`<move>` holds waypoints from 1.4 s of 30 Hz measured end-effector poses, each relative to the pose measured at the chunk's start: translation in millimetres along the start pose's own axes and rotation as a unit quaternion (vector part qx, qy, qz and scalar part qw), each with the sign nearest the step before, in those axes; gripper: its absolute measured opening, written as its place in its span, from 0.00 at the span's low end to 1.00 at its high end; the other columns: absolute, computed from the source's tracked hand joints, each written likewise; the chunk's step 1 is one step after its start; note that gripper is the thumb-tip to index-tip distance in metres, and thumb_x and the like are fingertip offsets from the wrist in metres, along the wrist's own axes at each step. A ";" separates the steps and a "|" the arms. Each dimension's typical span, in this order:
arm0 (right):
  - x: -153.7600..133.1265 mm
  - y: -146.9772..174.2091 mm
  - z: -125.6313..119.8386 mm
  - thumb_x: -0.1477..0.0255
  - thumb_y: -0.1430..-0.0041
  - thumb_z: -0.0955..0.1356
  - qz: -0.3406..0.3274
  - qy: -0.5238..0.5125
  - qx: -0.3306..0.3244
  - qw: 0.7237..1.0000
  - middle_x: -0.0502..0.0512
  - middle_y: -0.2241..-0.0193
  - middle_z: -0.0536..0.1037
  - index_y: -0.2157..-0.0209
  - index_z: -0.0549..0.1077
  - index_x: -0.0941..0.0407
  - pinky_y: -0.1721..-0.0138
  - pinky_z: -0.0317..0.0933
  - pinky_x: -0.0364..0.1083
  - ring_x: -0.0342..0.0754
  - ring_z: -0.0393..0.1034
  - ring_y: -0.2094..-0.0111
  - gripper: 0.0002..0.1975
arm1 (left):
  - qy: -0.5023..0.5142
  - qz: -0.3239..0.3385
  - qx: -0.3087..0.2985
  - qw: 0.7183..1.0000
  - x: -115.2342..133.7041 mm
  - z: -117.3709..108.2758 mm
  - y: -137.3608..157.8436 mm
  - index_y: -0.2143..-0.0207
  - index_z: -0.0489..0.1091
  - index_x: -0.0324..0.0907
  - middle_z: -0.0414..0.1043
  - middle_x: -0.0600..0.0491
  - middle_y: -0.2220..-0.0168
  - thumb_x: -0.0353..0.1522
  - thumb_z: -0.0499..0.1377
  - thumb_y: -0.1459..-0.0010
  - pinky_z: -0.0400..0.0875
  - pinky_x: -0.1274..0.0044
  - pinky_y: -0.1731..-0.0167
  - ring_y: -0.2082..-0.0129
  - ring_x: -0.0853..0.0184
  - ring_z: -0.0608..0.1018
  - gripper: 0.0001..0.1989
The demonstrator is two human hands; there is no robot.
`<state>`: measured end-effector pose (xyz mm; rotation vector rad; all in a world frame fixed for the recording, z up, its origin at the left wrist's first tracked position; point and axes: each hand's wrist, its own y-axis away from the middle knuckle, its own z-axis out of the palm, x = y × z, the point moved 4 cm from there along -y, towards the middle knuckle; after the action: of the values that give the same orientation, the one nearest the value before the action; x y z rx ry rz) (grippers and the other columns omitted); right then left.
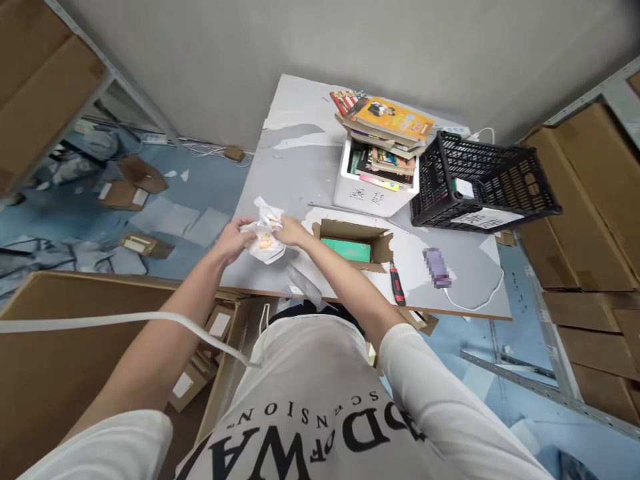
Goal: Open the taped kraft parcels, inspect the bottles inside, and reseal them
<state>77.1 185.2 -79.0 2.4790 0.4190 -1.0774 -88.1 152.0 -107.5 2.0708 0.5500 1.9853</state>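
Observation:
Crumpled white packaging with orange print [266, 248], perhaps paper or thin plastic, is held above the table's left part. My left hand [234, 240] grips its left side between thumb and fingers. On the opposite side, my right hand [290, 231] pinches it, with the fingertips partly hidden. To the right of my right hand lies an opened small cardboard box [383, 247] with a green box [347, 250] inside. A red and black utility knife [397, 283] rests beside it. Below my hands, a strip of grey plastic [305, 285] hangs over the table's front edge.
On the table [295, 163] stand a white bin [373, 197] piled with books [393, 120] and a black plastic crate [493, 180]. A blurred phone [437, 268] is on a white cable. A large carton [100, 347] of small boxes stands at left; parcels litter the floor.

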 end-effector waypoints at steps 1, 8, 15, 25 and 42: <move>2.8 -5.2 18.3 0.74 0.47 0.68 0.034 0.011 -0.019 0.999 0.61 0.53 0.75 0.56 0.69 0.59 0.49 0.63 0.52 0.56 0.69 0.50 0.15 | 0.014 -0.043 0.001 0.999 -16.5 -9.4 -1.5 0.57 0.65 0.38 0.73 0.54 0.69 0.23 0.65 0.64 0.74 0.77 0.71 0.74 0.70 0.76 0.27; 37.9 3.7 79.9 0.74 0.48 0.69 0.220 0.004 -0.047 0.974 0.68 0.44 0.66 0.40 0.54 0.60 0.48 0.63 0.50 0.55 0.67 0.46 0.35 | -0.023 -0.164 0.100 0.981 -99.3 -23.8 -4.1 0.60 0.67 0.38 0.74 0.52 0.70 0.20 0.65 0.62 0.75 0.75 0.69 0.72 0.67 0.78 0.23; 7.2 47.4 59.6 0.72 0.44 0.67 -0.020 -0.007 -0.025 0.999 0.67 0.37 0.52 0.36 0.52 0.58 0.41 0.57 0.52 0.53 0.60 0.41 0.36 | -0.132 -0.127 0.158 0.970 -122.9 -11.5 -22.0 0.54 0.67 0.37 0.74 0.48 0.64 0.24 0.65 0.59 0.74 0.68 0.58 0.60 0.59 0.78 0.26; 112.0 129.2 -86.3 0.76 0.40 0.63 -0.010 0.153 0.094 0.984 0.58 0.58 0.76 0.57 0.74 0.57 0.54 0.66 0.50 0.49 0.72 0.59 0.12 | -0.369 0.256 0.169 0.877 -63.8 17.8 -5.5 0.42 0.57 0.31 0.54 0.33 0.39 0.33 0.59 0.48 0.49 0.57 0.38 0.34 0.48 0.52 0.32; 142.9 56.5 -17.4 0.75 0.44 0.66 0.041 0.386 -0.166 0.907 0.66 0.42 0.60 0.41 0.58 0.50 0.48 0.59 0.64 0.61 0.59 0.43 0.29 | -0.562 0.411 -0.178 0.695 -46.3 177.6 74.2 0.54 0.69 0.39 0.73 0.46 0.61 0.26 0.55 0.46 0.51 0.62 0.41 0.56 0.59 0.74 0.16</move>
<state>205.7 159.9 -161.0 2.4741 0.6437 0.0699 96.1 83.0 -130.6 2.8579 -1.0535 0.4699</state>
